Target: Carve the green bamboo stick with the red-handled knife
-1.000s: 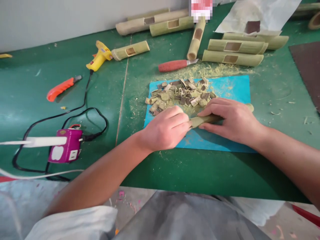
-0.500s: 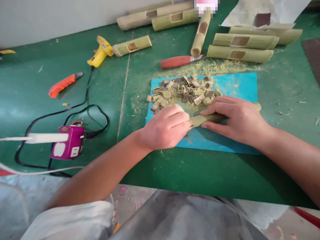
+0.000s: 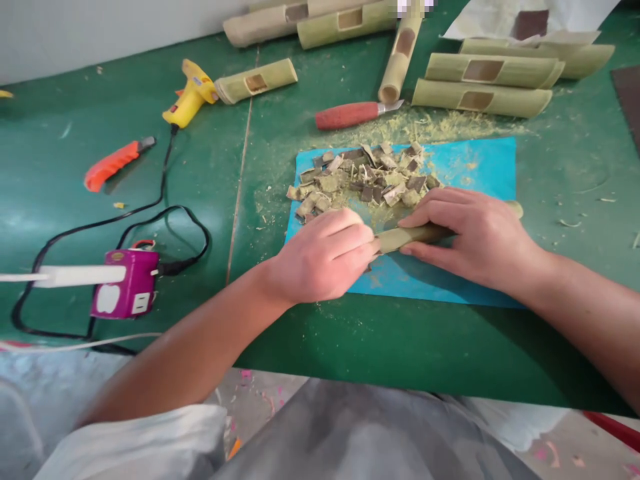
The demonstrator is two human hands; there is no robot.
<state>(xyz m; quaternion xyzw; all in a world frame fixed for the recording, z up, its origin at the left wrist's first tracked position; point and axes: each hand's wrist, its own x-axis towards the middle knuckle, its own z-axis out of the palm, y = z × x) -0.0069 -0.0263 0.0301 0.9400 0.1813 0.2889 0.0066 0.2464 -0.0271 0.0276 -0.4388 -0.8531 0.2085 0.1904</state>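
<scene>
Over a blue sheet (image 3: 480,167), my right hand (image 3: 470,230) grips a green bamboo tube (image 3: 395,240), thumb and fingers on either side of it. The tube's far end sticks out beyond the back of that hand. My left hand (image 3: 327,257) is closed at the tube's left end, knuckles up; its fingertips and anything else inside it are hidden. Just behind both hands lies a heap of bamboo and dark brown chips (image 3: 367,177) with pale shavings.
A red-handled knife (image 3: 347,115) lies behind the sheet. Notched bamboo tubes (image 3: 480,99) line the back. To the left are a yellow glue gun (image 3: 187,97), an orange utility knife (image 3: 113,165), and a purple power adapter (image 3: 125,283) with black cord on the green table (image 3: 380,343).
The view has shifted slightly, so the table's things sit a little further left and higher. Both hands keep the same hold on the bamboo tube, with hardly any movement.
</scene>
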